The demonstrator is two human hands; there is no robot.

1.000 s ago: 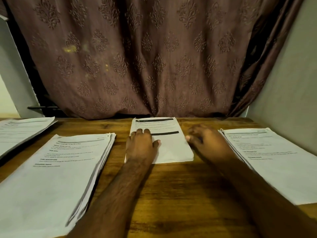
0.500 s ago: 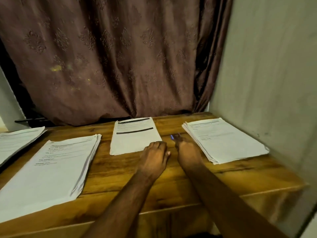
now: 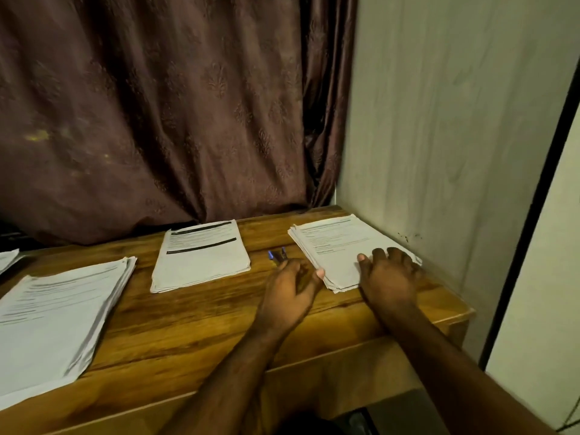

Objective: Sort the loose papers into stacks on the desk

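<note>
Honestly floppy, slippery paper stack (image 3: 342, 246) by wall (image 3: 439, 152): right hand (image 3: 390, 277) spread flat on top, left hand (image 3: 290, 291) thumb touching edge; better squared from both sides.

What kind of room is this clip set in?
Probably a home room with a work corner, not an office: a wooden desk pushed into the corner against a plain wall, a patterned brown curtain behind it, and paper stacks and pens laid out.
</note>
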